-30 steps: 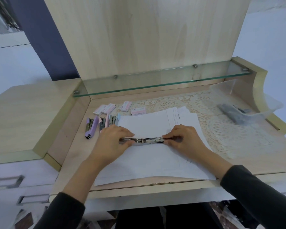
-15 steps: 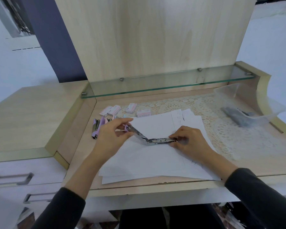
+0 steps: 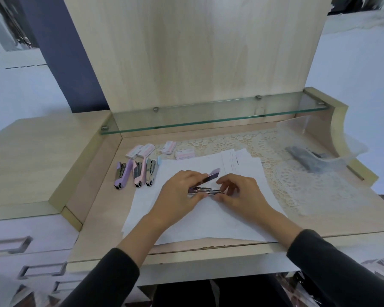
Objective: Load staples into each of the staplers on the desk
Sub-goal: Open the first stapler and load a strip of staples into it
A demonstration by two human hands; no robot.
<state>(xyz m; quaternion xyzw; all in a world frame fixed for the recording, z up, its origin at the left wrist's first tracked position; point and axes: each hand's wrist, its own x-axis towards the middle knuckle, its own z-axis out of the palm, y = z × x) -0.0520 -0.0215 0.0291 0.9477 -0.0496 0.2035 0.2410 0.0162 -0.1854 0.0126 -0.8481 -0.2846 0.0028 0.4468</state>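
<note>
The person's left hand [image 3: 182, 191] and right hand [image 3: 242, 193] hold a lilac-topped metal stapler [image 3: 206, 191] over the white paper sheets [image 3: 186, 220] near the front edge of the pale wooden surface [image 3: 93, 218]. A second ago the stapler lay spread flat between the hands. Half a second ago its lilac arm stood half raised on the left. Now that arm has swung over and slants just above the chrome channel, nearly shut.

The left hand grips the hinge end, fingers curled round arm and base, while the right hand pinches the front end of the base. Whether a strip of staples sits in the channel cannot be told, but the closing suggests this one is loaded and only needs pressing shut.

Three more small staplers [image 3: 139, 175] — lilac, pink and pale blue — lie side by side toward the left edge. Little pink staple boxes [image 3: 140, 150] sit just behind them, so the next refill is near. A clear plastic tub [image 3: 333, 149] sits at the back right corner.
</note>
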